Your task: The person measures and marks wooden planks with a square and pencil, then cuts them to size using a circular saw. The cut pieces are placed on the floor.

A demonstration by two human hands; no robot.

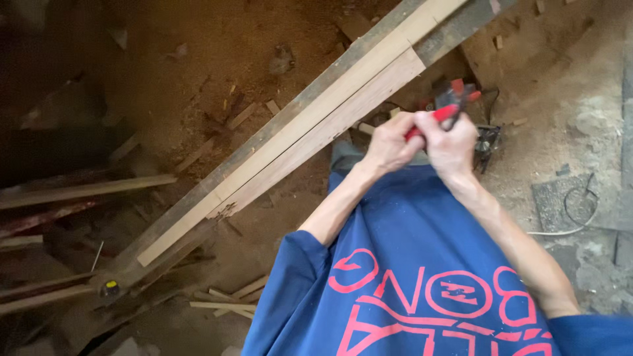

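Both hands meet in front of the person's chest around a red-handled tool (443, 112), a small hand tool with slim red grips and a dark metal head that sticks out just past the knuckles; blur hides the exact shape of that head. The left hand (390, 144) is curled into a loose fist, its fingers (394, 125) folded in and pressed together around the lower end of the red grip. The right hand (451, 142) is closed beside it, touching the left, its fingers wrapped over the upper part of the same grip so that only a short red strip shows between the two fists. The tool sits above the fingertips, angled up and away from the body, its head pointing to the far side. Just beyond the knuckles and lower down, on the floor, lies a dark power tool (486, 141) with red parts, partly hidden by the hands. To the left of the fingers, long wooden boards (310, 125) run diagonally, pale ones stacked on a darker one. Sawdust (198, 59) and short offcuts (227, 300) cover the floor around them. A blue shirt (409, 277) with red print fills the near foreground. No container shows anywhere near the hands.
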